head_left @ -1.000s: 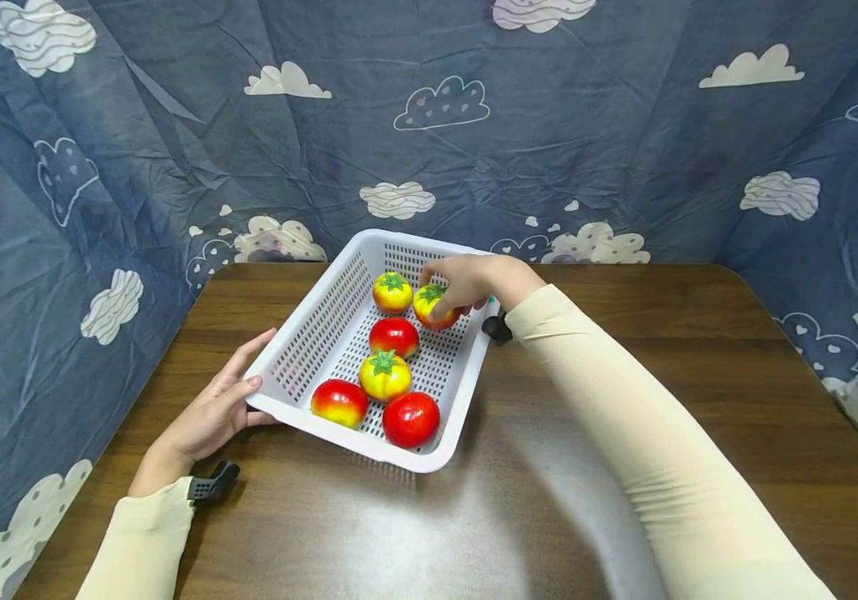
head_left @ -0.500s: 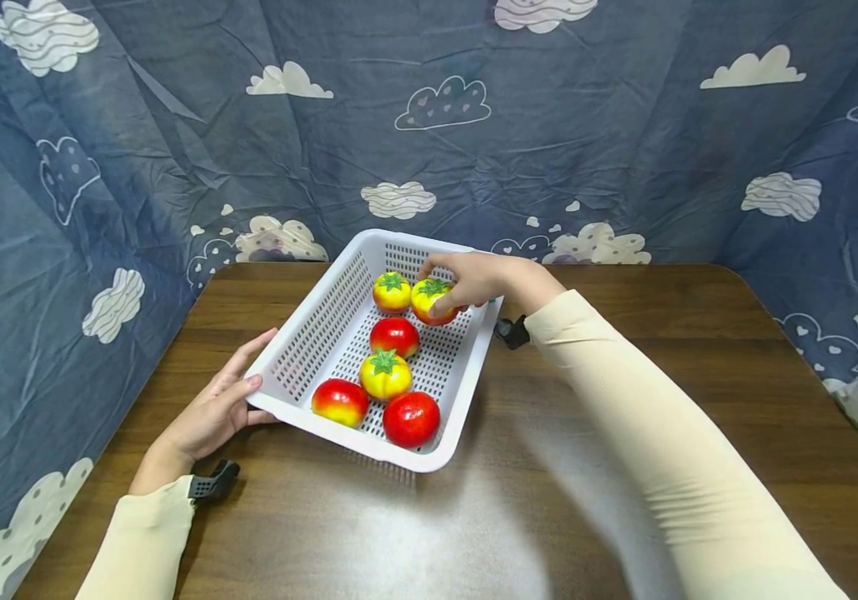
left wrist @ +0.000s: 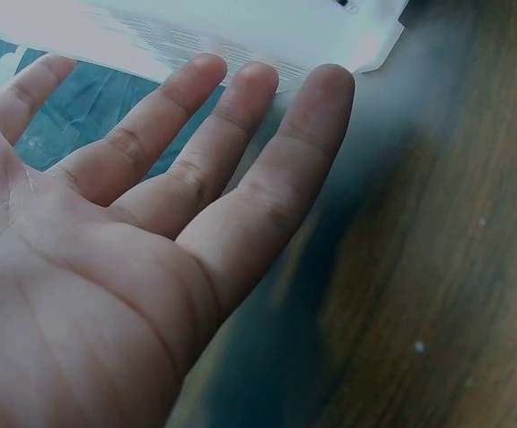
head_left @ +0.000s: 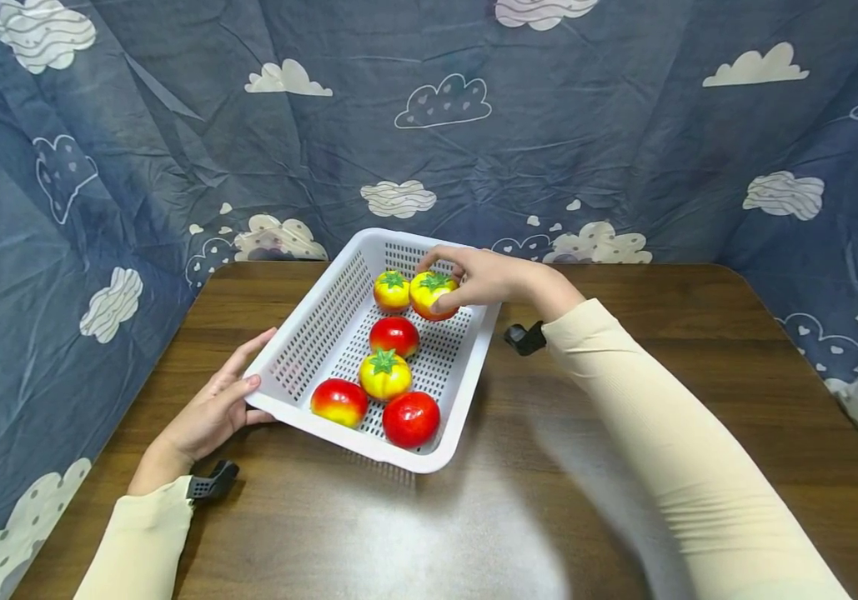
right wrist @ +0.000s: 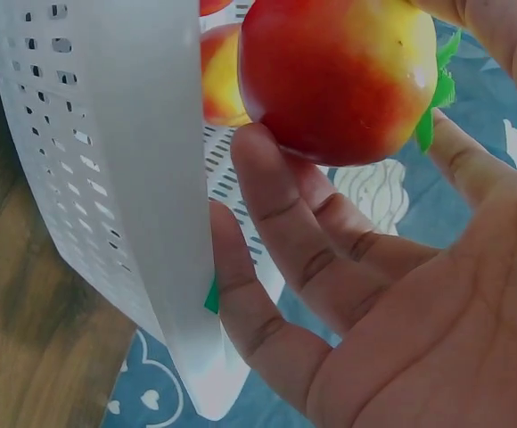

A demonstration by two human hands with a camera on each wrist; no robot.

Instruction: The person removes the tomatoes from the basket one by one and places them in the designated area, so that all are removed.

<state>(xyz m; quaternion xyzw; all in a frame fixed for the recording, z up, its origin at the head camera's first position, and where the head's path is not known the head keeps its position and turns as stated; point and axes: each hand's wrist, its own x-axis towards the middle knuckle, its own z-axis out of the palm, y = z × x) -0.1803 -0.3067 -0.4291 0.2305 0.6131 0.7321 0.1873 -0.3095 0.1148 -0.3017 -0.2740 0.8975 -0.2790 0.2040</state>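
A white perforated plastic basket [head_left: 462,408] stands at an angle on the table with several toy tomatoes in it. My left hand [head_left: 211,412] holds its near left corner, thumb on the rim and long fingers stretched along the outside, as the left wrist view shows. Over the basket's far right part, my right hand [head_left: 477,279] grips a yellow-and-red toy tomato [right wrist: 330,80] with green leaves, thumb and fingers around its sides. Beside it sits a smaller yellow tomato [head_left: 392,291]. Nearer lie a red tomato [head_left: 394,337] and a yellow one [head_left: 385,377].
Two more red tomatoes, one at the left [head_left: 339,402] and one at the right [head_left: 411,419], sit at the basket's near end. Brown wood tabletop [head_left: 699,358] surrounds the basket. A dark blue cloud-patterned cloth [head_left: 586,150] hangs behind the table.
My right hand has risen slightly with the tomato in its grip, and its wrist and forearm have shifted right. My left hand and the basket stay put.
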